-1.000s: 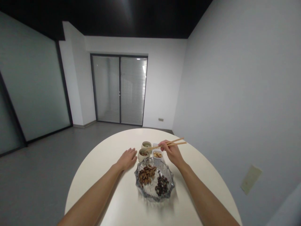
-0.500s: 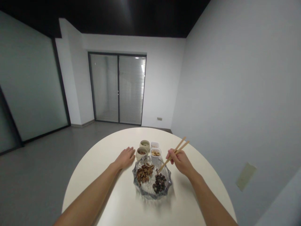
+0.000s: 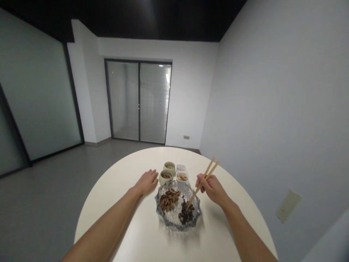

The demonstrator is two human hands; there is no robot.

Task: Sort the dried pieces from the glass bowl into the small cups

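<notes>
Small office room: grey floor (image 3: 40,196), frosted glass partition (image 3: 35,83) to the left, white wall (image 3: 272,91) to the right, glazed double door (image 3: 139,102) with slatted blinds straight ahead. Round cream tabletop (image 3: 128,163) in the foreground. Near its middle, a scalloped glass dish (image 3: 163,222), its contents in two heaps: ridged brown nut halves (image 3: 167,201), probably pecans, and dark glossy pieces (image 3: 186,214), kind too small to tell. Just beyond the dish, two ceramic cups (image 3: 169,168) and two small white square bowls (image 3: 181,172), the nearer bowl holding pale nuts (image 3: 182,177).

Left hand (image 3: 147,182) open, palm down on the tabletop, fingers loosely spread, empty, just beside the nearer cup. Right hand (image 3: 213,189) raised beside the dish, pinching wooden chopsticks (image 3: 203,185), tips angled down toward the dark pieces; contact between tips and pieces impossible to tell. Dark pieces likely light, hard and slick, apt to slip from smooth wood; best pinched across the middle of one piece at the heap's edge. Glass dish likely heavy and brittle; safest by the rim.
</notes>
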